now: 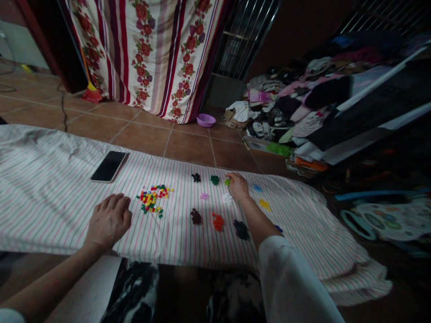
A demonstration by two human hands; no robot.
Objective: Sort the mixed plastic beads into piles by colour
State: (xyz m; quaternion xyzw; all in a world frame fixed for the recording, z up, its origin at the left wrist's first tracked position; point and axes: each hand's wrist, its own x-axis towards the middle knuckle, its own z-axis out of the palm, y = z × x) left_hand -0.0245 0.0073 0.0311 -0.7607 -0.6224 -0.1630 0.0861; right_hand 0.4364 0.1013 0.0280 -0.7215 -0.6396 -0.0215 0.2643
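My right hand (238,186) reaches to a small light green pile (227,182), its fingers pinched together at the pile's edge. Whatever lies between the fingertips is hidden. Palm down on the striped cloth rests my left hand (109,220), fingers laid out, holding nothing. Just right of it is a mixed heap of tiny coloured blocks (153,198), mostly red, yellow, green and white. Around the right hand sit single-colour piles: dark green (214,180), black (195,177), white (227,198), pink (204,196), brown (195,216), orange (217,222), dark grey (241,229), yellow (265,205) and light blue (257,188).
A phone (109,166) lies on the striped cloth (175,237) beyond my left hand. Past the far edge are a tiled floor, a purple basin (205,120) and a floral curtain (161,54). Clothes (296,98) are heaped at the right. My right forearm partly covers a dark blue pile (279,228).
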